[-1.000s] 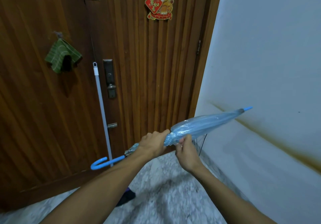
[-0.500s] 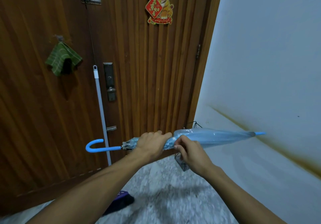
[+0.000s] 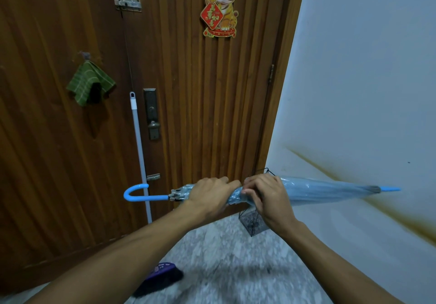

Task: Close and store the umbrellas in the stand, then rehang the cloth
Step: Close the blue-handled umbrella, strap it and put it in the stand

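I hold the blue umbrella level across my front, furled, with its curved handle pointing left toward the wooden door and its tip reaching right in front of the white wall. My left hand is clenched around the bunched plastic canopy just past the rib ends near the handle, fingers wrapped over the top. My right hand sits just beside it, almost touching, its fingers curled and pinching the canopy folds at the same band; I cannot tell whether it has hold of a strap. Behind and below my right hand stands the wire umbrella stand in the corner where door frame meets wall, on the speckled floor; the umbrella is above it, not in it. The green striped cloth hangs from a hook on the left part of the door, well apart from my hands. A pale grey pole leans upright against the door beside the lock plate. A tiger sticker is stuck high on the door. A dark purple-topped object, blurred, lies on the floor under my left forearm
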